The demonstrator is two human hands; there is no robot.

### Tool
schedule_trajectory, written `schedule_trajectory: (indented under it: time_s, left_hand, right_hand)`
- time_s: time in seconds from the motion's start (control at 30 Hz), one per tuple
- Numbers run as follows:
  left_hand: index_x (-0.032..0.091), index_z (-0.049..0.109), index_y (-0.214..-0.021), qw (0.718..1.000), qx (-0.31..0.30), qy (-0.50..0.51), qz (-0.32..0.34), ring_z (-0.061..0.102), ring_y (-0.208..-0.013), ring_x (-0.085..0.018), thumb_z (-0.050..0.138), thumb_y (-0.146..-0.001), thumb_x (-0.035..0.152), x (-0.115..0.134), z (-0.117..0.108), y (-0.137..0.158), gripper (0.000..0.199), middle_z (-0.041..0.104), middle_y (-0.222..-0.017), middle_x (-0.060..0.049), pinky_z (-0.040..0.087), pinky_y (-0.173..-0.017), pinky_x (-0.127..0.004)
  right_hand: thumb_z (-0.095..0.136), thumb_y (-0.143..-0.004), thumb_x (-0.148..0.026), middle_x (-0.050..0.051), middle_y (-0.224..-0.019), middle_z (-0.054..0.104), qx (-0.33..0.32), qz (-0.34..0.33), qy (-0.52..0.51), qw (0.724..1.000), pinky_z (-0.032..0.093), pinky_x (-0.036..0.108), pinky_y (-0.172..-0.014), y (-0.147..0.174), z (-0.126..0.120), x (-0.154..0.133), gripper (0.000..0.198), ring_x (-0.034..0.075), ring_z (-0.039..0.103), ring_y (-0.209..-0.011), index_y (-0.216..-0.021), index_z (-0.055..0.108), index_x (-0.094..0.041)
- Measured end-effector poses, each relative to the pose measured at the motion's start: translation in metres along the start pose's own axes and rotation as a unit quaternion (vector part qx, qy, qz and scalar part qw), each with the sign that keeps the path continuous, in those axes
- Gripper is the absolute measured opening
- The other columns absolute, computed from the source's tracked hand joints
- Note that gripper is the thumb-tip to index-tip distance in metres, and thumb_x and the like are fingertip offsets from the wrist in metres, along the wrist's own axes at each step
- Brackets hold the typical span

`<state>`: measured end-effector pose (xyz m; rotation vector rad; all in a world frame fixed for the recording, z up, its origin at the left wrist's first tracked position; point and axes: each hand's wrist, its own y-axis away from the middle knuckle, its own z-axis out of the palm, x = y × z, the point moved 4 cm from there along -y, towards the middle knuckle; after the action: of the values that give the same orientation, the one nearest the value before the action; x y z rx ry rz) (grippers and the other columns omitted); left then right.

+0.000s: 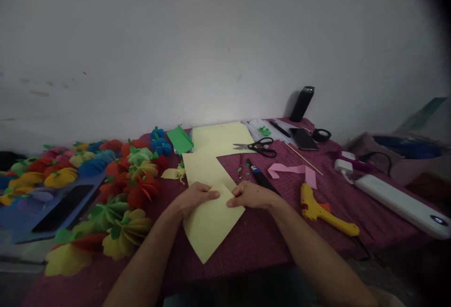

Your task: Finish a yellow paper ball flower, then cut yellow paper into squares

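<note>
A pale yellow sheet of paper (210, 232) is gripped between my two hands over the near middle of the table. Its near end comes to a point towards me, and the far part stretches away behind my fingers. My left hand (197, 198) pinches it from the left, thumb on top. From the right, my right hand (252, 195) pinches it with the thumb close to the other thumb. The fingers beneath the paper are hidden. Black-handled scissors (259, 147) lie beyond my right hand, and a utility knife (260, 177) lies just past it.
Many coloured paper flowers (141, 170) crowd the left side. Behind are yellow sheets (221, 137) and a green paper piece (180, 139). To the right lie a pink strip (287, 169), a yellow glue gun (324, 213), a phone (303, 138), a black bottle (302, 105) and a white power strip (401, 203).
</note>
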<state>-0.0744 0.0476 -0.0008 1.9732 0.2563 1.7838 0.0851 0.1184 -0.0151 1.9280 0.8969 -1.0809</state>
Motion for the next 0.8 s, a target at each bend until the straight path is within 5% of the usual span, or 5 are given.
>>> schedule_trajectory:
  time_s: [0.8]
  left_hand:
    - [0.012,0.060,-0.062,0.994,0.072,0.061,0.053,0.050,-0.043,-0.012,0.067,-0.062,0.048,0.0060,0.0009,-0.0066,0.036,0.059,-0.053,-0.001,0.036,-0.044,-0.023]
  right_hand:
    - [0.061,-0.068,-0.044,-0.007,-0.049,0.031,-0.045,-0.022,-0.003,0.999,0.018,0.021,-0.042,0.0022,0.0081,-0.0083,0.033,0.005,0.023,-0.045,-0.057,0.056,-0.013]
